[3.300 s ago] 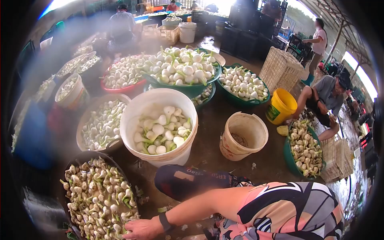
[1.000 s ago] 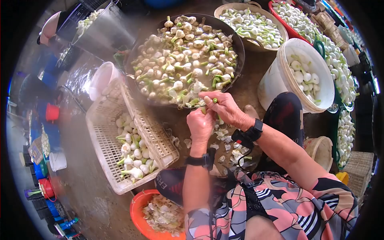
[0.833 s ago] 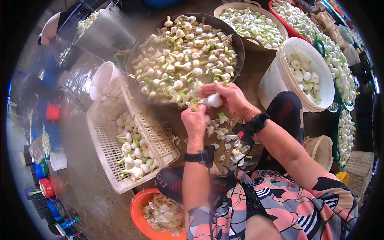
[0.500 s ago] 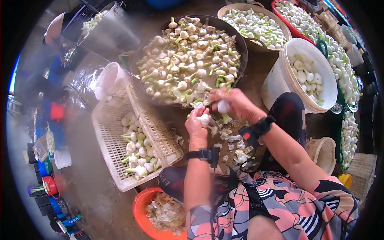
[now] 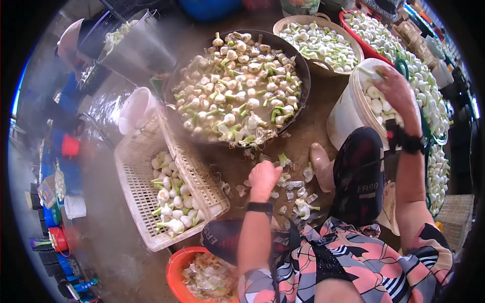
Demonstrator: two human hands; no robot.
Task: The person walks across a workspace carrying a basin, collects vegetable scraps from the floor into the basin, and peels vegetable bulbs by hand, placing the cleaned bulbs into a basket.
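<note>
My left hand [image 5: 265,177] is closed in a fist above the floor, just in front of the wide dark pan [image 5: 304,96]; whatever lies inside it is hidden. Over the mouth of the white bucket [image 5: 343,113] is my right hand [image 5: 396,91], blurred by motion. A green stem [image 5: 379,73] shows by its fingertips, but I cannot tell whether the fingers grip it. Peeled garlic bulbs [image 5: 378,105] lie inside the bucket. Muddy, unpeeled garlic bulbs [image 5: 237,83] sit in brownish water in the pan.
A white plastic crate [image 5: 139,209] with garlic stands at left. Below it is an orange basin [image 5: 174,275] of peelings. Garlic skins [image 5: 293,189] litter the floor by my foot [image 5: 321,164]. A beige tub [image 5: 359,48] and red basin [image 5: 348,25], both garlic-filled, are at upper right.
My right hand has moved from beside the left hand, where it held a garlic bulb, over to the bucket. My left hand has turned, and the bulb seen in it is out of sight.
</note>
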